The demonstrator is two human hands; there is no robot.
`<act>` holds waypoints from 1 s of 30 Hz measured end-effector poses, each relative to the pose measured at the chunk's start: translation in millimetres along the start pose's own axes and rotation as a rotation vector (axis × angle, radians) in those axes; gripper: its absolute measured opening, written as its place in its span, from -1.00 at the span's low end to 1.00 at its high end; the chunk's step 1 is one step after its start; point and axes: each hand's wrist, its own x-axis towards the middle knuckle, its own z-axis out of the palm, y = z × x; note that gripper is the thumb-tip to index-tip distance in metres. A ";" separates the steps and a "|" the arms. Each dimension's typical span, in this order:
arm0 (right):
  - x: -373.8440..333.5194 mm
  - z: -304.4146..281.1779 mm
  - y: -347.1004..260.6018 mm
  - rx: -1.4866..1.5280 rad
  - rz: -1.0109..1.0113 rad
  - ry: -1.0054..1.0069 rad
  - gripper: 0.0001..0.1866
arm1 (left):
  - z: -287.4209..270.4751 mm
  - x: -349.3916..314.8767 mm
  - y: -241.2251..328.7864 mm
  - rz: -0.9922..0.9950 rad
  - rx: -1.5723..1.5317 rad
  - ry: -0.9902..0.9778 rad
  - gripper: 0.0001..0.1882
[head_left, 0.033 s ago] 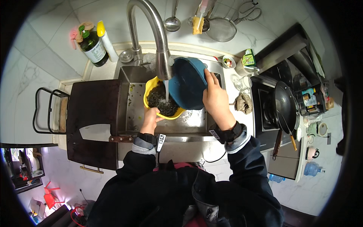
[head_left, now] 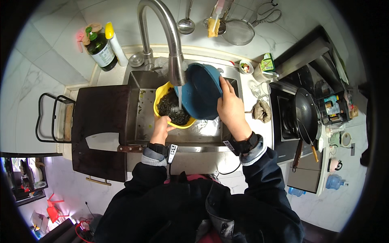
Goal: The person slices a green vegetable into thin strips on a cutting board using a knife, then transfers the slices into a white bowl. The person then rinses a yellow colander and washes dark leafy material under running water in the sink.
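Note:
In my left hand (head_left: 161, 128) is the near rim of a yellow basin (head_left: 187, 126), fingers closed on it. Dark, wet, shredded leafy stuff (head_left: 170, 108) lies inside; its kind I cannot make out. My right hand (head_left: 231, 106) grips the right rim of a blue bowl (head_left: 204, 91), tilted with its left edge over the yellow basin. From the curved steel faucet (head_left: 175, 60) a stream of water falls onto the dark stuff. Both vessels are held over the steel sink (head_left: 139, 127).
A dark cutting board (head_left: 99, 109) beside the sink carries a cleaver (head_left: 103, 141), its handle reaching over the sink's edge. To the right stand a glass jar (head_left: 261, 90), a bunched cloth (head_left: 261, 111) and a wok (head_left: 304, 115) on the stove. A pump bottle (head_left: 100, 50) stands back left.
The blue bowl is tipped slightly differently, showing a little more of its inside. Both hands keep their grips and the water still runs.

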 end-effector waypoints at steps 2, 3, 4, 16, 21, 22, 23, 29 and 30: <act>-6.6 4.9 1.0 0.141 0.063 -0.008 -0.42 | -9.0 -4.2 -0.3 0.040 -0.008 0.007 -0.44; -10.2 5.5 2.2 0.217 0.155 -0.108 -0.45 | -15.3 -5.4 1.4 0.002 0.039 -0.028 -0.26; -13.1 6.8 2.8 0.292 0.257 -0.204 -0.47 | -20.1 -7.7 1.1 -0.017 0.047 -0.019 -0.26; -15.8 7.2 32.4 0.759 0.693 -0.654 -0.68 | -34.5 -16.1 3.3 -0.062 0.102 0.023 -0.29; -30.2 54.8 43.1 1.147 0.870 -0.820 -0.78 | -48.0 -1.5 -10.2 -0.041 -0.071 -0.121 -0.44; -31.4 67.6 42.1 1.234 0.978 -0.860 -0.81 | -51.6 3.4 -13.8 -0.041 -0.244 -0.176 -0.45; -33.0 80.7 38.5 1.298 0.960 -0.893 -0.82 | -54.8 8.0 -17.5 -0.055 -0.405 -0.193 -0.45; -26.2 119.2 14.6 1.486 0.862 -1.003 -0.83 | -55.6 18.7 -22.0 -0.033 -0.165 -0.103 -0.44; -23.8 121.5 12.2 1.474 0.902 -1.000 -0.84 | -54.3 16.0 -20.7 -0.039 -0.116 -0.091 -0.44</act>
